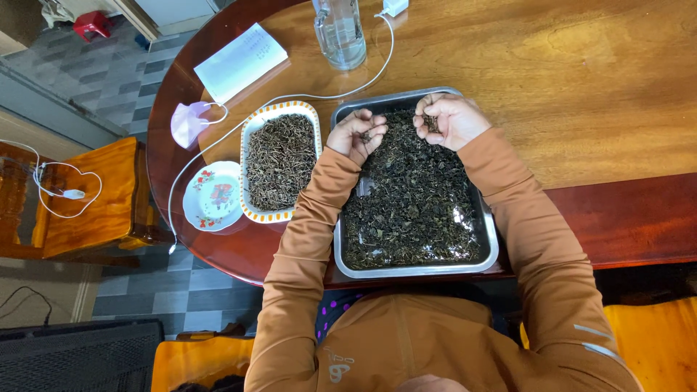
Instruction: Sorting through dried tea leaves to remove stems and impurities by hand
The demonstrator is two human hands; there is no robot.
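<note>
A rectangular steel tray [491,239] lies flat at the table edge, filled with dark dried tea leaves [414,210].

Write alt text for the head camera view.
A person in an orange top picks through dark dried leaves in a metal tray with the left hand and right hand. Left of it on the wooden table sit a dish of brown stems, a small plate and a face mask.

A face mask [187,123], floral saucer [213,196], white booklet [241,62] and glass jug [340,33].
</note>
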